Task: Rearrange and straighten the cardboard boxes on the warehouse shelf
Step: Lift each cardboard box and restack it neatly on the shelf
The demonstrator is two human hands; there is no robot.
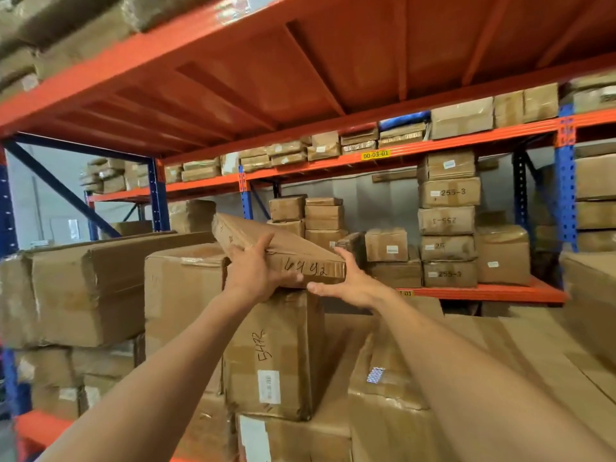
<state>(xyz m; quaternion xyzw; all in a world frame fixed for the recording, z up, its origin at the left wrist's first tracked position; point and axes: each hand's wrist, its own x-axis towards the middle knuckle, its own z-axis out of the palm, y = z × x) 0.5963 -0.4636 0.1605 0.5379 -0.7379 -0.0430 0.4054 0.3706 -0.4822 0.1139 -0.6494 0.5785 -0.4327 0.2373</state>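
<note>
The long flat brown cardboard box [276,248] tilts above the upright taped cardboard box [273,355], centre. It seems light but bendy. The left hand [256,271] grips its near end; the right hand [346,281], fingers straight, steadies the corner. Best supported underneath.

Upper boxes [60,45] are running blurred off the top-left edge; rear white label [392,249] is showing print too small to read.

boxes [180,288] crowd below, open gap above

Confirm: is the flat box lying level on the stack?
No: the flat box is tilted, its left end higher, gripped by the left hand and propped by the right hand.
</note>
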